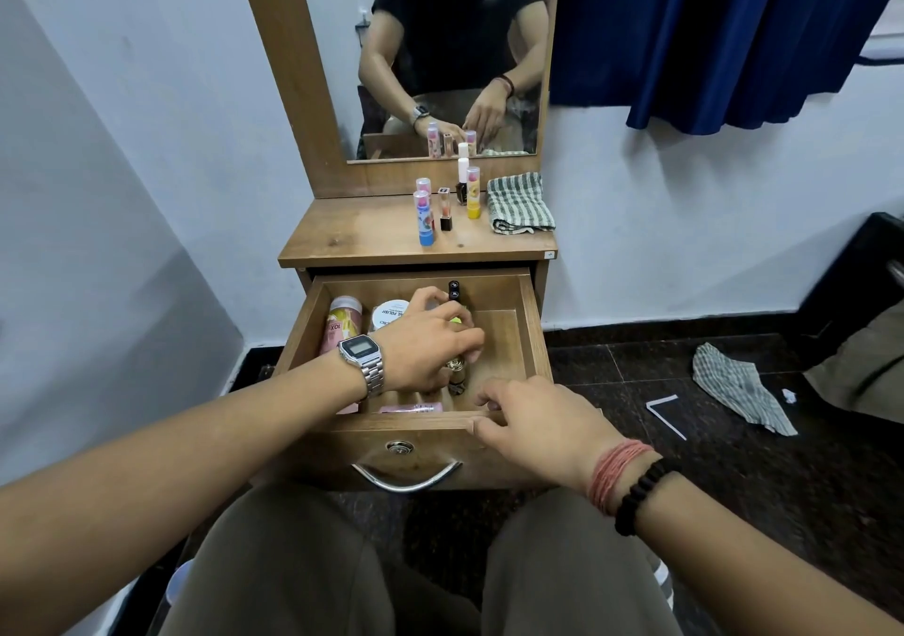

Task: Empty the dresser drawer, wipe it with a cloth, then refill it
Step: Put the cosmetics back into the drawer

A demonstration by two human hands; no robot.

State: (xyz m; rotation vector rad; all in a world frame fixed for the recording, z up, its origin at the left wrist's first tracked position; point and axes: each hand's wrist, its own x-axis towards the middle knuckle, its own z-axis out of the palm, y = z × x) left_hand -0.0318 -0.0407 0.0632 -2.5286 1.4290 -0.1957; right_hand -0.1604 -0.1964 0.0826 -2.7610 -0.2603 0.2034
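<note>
The wooden dresser drawer (531, 337) is pulled out in front of me. My left hand (430, 342) reaches into it and closes on a small bottle with a yellow-green part (456, 321) among small gold-topped bottles (457, 371). My right hand (533, 425) rests on the drawer's front edge, fingers curled over it. Still in the drawer lie a pink can (342, 325), a white jar (389, 315), a black tube (454, 289) and a pink tube (411, 408). On the dresser top (352, 239) stand several small cosmetic tubes (424, 217) and a folded striped cloth (519, 202).
A mirror (440, 48) rises behind the dresser top. A blue curtain (709, 33) hangs at the right. On the dark floor at the right lie another striped cloth (738, 393) and a white strip (666, 415). My knees sit just below the drawer handle (406, 481).
</note>
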